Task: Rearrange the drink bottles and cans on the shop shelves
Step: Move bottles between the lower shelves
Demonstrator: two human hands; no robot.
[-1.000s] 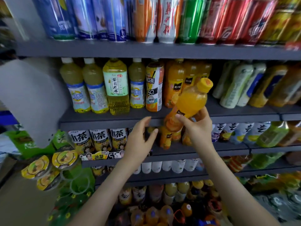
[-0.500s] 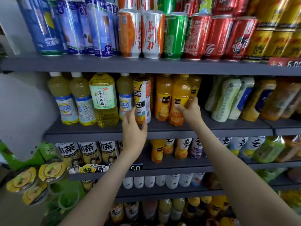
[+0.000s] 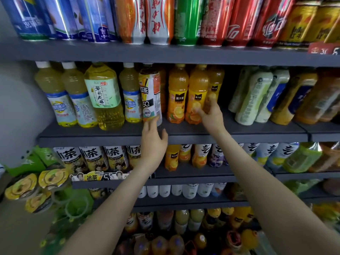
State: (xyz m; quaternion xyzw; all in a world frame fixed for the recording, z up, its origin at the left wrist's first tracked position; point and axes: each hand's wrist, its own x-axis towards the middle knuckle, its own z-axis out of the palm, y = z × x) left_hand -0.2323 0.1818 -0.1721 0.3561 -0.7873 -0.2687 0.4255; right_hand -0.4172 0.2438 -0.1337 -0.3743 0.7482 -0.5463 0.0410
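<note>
Grey shelf point(image 3: 257, 133), centre: right hand point(image 3: 210, 118) grips orange juice bottle point(image 3: 197, 89) low, probably heavy and slippery; left hand point(image 3: 153, 142) touches tea bottle point(image 3: 150, 94), fingers point(image 3: 149, 126) straight.

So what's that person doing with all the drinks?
Someone is tidying drinks on the shop shelves. Their right hand grips an orange juice bottle that stands upright on the middle shelf. Their left hand reaches up, fingers touching the bottom of an iced tea bottle just to the left. Cans line the shelf above.
</note>
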